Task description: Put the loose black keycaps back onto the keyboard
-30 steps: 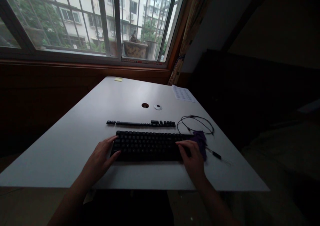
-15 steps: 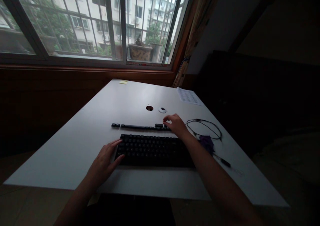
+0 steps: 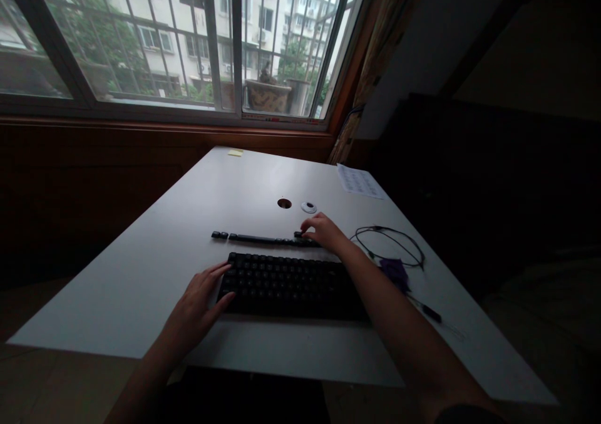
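Note:
A black keyboard (image 3: 286, 286) lies on the white table. My left hand (image 3: 200, 299) rests at its left end, fingers stretched toward the back corner and thumb spread apart on the front-left keys. Beyond the keyboard runs a row of loose black keycaps (image 3: 253, 238), including a long bar-shaped one. My right hand (image 3: 323, 231) reaches over the keyboard's right side to the row. Its thumb and forefinger are pinched at a dark keycap (image 3: 298, 234), partly hidden by the fingertips. My right forearm covers the keyboard's right end.
Behind the row are a round table hole (image 3: 284, 203) and a white ring-shaped cover (image 3: 308, 207). To the right lie a coiled black cable (image 3: 392, 228), a purple cloth (image 3: 395, 274) and a dark-handled tool (image 3: 432, 313). Printed paper (image 3: 360, 181) and a yellow note (image 3: 235, 153) lie farther back.
My right hand has shifted slightly left along the row, and its fingers have closed in on the dark keycap. My left hand stays at the keyboard. The view has tilted a little.

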Motion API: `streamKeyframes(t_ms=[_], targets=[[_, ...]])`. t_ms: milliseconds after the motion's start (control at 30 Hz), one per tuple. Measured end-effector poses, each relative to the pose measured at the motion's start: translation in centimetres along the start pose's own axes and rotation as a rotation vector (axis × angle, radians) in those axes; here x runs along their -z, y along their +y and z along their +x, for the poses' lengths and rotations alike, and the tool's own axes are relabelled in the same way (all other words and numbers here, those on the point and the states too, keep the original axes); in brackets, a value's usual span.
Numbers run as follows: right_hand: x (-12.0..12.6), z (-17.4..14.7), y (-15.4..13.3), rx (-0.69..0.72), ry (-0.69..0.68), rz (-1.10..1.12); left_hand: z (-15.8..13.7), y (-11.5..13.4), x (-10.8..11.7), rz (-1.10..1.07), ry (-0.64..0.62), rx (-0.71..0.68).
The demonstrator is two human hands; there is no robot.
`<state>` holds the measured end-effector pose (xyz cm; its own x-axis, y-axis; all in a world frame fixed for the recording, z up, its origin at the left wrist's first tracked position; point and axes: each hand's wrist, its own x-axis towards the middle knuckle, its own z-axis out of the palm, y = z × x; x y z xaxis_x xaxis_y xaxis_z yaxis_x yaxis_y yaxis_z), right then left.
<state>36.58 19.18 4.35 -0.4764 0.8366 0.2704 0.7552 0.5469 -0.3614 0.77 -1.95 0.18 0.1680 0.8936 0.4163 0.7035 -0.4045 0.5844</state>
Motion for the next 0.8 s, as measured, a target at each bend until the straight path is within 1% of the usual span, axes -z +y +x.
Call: streamKeyframes(t_ms=[100, 200, 300, 367, 467, 533, 600, 667, 800], targets=[[0.6, 0.1, -0.7, 0.025, 0.033, 0.008, 0.0, -0.1, -0.1, 0.012, -0.013, 0.002], [2.0, -1.3, -1.8, 0.031, 0.081, 0.020, -0.1, -0.2, -0.1, 0.007, -0.020, 0.001], [3.6, -5.0, -3.2, 0.036, 0.108, 0.049, -0.1, -0.4, -0.1, 0.010, -0.030, 0.002], [4.5, -8.4, -4.1, 0.067, 0.138, 0.114, -0.1, -0.5, -0.1, 0.016, -0.037, 0.001], [5.2, -13.6, -5.2, 0.081, 0.131, 0.109, -0.1, -0.8, -0.2, 0.016, -0.039, -0.002], [5.2, -16.3, -5.6, 0.081, 0.149, 0.085, -0.1, -0.9, -0.3, 0.013, -0.041, -0.004], [4.8, -18.0, -5.8, 0.099, 0.156, 0.066, -0.1, -1.0, -0.3, 0.013, -0.039, -0.005], [4.2, -18.9, -5.9, 0.120, 0.151, 0.054, -0.1, -1.0, -0.3, 0.014, -0.036, -0.008], [2.9, -19.3, -6.0, 0.171, 0.152, 0.031, 0.0, -0.9, -0.2, 0.014, -0.037, -0.008]])
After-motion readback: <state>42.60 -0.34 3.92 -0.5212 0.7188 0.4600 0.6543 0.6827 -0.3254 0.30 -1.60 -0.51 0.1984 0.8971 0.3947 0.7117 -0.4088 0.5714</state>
